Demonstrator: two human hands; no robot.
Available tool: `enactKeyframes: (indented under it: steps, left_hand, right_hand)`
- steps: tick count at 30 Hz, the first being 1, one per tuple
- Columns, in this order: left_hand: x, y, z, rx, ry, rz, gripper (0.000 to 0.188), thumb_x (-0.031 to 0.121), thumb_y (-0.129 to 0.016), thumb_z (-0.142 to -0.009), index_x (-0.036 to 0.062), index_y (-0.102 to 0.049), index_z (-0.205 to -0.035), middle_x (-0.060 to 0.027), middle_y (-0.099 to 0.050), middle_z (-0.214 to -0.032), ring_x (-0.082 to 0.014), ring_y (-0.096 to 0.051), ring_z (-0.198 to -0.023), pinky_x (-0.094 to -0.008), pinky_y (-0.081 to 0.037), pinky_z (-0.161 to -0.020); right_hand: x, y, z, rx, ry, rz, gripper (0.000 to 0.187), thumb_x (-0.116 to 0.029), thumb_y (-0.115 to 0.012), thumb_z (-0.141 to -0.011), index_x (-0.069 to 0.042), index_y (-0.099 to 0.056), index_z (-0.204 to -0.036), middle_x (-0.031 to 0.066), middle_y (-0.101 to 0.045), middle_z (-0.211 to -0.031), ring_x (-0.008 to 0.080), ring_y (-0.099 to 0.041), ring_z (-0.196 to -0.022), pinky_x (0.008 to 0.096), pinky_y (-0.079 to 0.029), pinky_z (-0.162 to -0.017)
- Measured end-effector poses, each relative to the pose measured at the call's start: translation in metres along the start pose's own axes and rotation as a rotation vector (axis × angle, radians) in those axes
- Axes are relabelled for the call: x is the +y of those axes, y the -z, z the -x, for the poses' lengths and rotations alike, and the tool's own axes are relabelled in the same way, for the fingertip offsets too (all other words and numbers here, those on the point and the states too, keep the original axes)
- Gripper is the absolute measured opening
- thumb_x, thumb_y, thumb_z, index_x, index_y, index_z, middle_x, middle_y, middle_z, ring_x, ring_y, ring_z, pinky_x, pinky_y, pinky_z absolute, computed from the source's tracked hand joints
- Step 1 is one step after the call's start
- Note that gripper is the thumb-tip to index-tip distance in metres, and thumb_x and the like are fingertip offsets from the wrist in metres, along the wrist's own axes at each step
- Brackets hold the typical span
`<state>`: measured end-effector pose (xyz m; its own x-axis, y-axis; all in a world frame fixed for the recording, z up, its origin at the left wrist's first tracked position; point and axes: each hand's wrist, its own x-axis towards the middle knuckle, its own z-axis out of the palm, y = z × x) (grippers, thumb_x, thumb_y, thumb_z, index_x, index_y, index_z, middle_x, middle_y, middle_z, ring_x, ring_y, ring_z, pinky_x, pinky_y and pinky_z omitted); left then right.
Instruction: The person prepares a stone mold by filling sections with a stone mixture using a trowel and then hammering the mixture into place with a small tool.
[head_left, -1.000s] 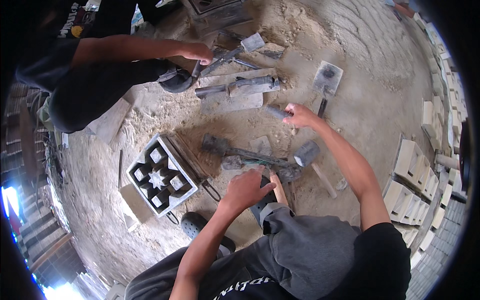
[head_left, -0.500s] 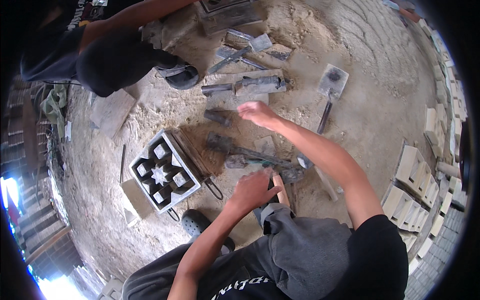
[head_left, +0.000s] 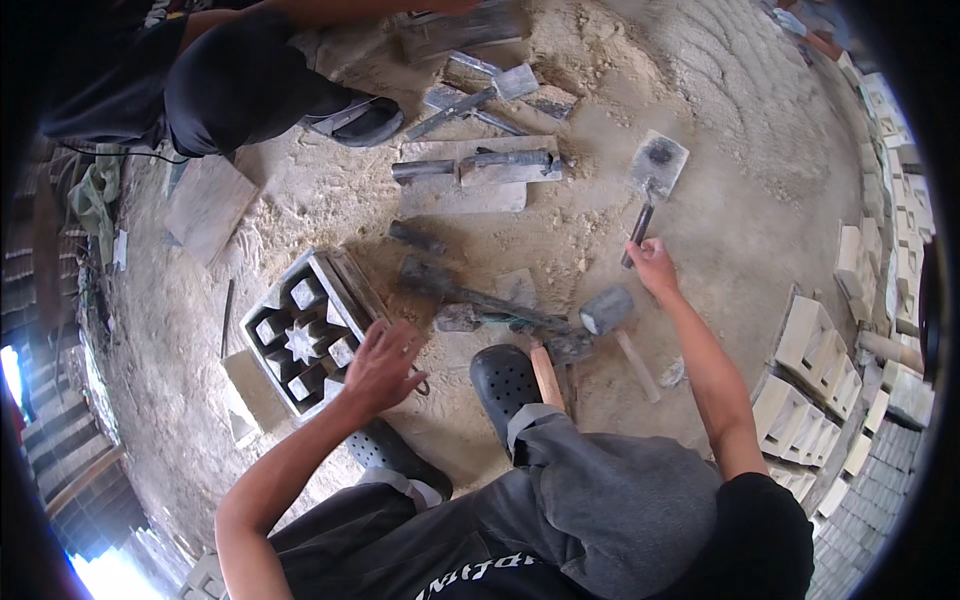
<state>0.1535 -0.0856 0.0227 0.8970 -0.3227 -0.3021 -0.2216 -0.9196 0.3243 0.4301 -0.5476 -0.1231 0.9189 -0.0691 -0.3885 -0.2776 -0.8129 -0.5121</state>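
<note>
My right hand (head_left: 652,268) is closed round the dark handle end of a short shovel (head_left: 661,165). Its flat, square blade lies on the sandy ground, with a dark patch in the middle. My left hand (head_left: 382,368) hovers at the near right side of a metal block mould (head_left: 303,340), fingers apart and slightly blurred. Whether it touches the rim, I cannot tell. The mould has a star-shaped core with several raised blocks around it. A wire loop at its side is partly hidden by that hand.
A mallet (head_left: 607,310) and dark long-handled tools (head_left: 500,308) lie between my feet and the boards (head_left: 440,200). A co-worker's leg (head_left: 240,85) is at the upper left. Loose sand (head_left: 740,90) spreads at the far right; pale cast blocks (head_left: 805,340) line the right side.
My right hand has moved right from near the boards and taken hold of the shovel handle. My left hand has moved left from the wooden handle to the mould. The co-worker's leg shifted slightly.
</note>
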Motion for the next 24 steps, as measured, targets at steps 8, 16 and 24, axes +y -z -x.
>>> enactKeyframes:
  steps: [8,16,24]
  left_hand:
    - [-0.027,-0.008,0.008,0.216,-0.155,-0.033,0.060,0.046,-0.077,-0.080,0.0099,-0.063,-0.126,-0.0074,-0.062,-0.127,-0.0264,-0.050,-0.131,-0.0458,-0.034,-0.115]
    - [-0.030,-0.012,0.011,0.231,-0.159,0.013,0.058,0.040,-0.080,-0.077,0.0107,-0.062,-0.124,-0.0071,-0.064,-0.122,-0.0269,-0.053,-0.128,-0.0473,-0.036,-0.112]
    - [-0.030,-0.012,0.013,0.256,-0.158,-0.008,0.054,0.042,-0.079,-0.077,0.0101,-0.066,-0.119,-0.0076,-0.065,-0.118,-0.0270,-0.054,-0.125,-0.0469,-0.037,-0.111]
  right_hand:
    - [-0.001,-0.031,-0.021,0.171,-0.080,0.196,0.050,-0.042,-0.070,-0.084,0.001,-0.059,-0.107,0.0199,-0.070,-0.092,0.0329,-0.070,-0.086,0.0423,-0.054,-0.079]
    - [-0.038,0.061,0.006,0.141,-0.036,0.026,0.044,-0.043,-0.068,-0.086,-0.002,-0.066,-0.103,0.0222,-0.070,-0.084,0.0387,-0.070,-0.086,0.0463,-0.053,-0.077]
    - [-0.008,0.150,0.108,-0.035,0.139,0.180,0.053,-0.054,-0.070,-0.089,-0.001,-0.071,-0.095,0.0123,-0.062,-0.071,0.0219,-0.057,-0.064,0.0358,-0.046,-0.063]
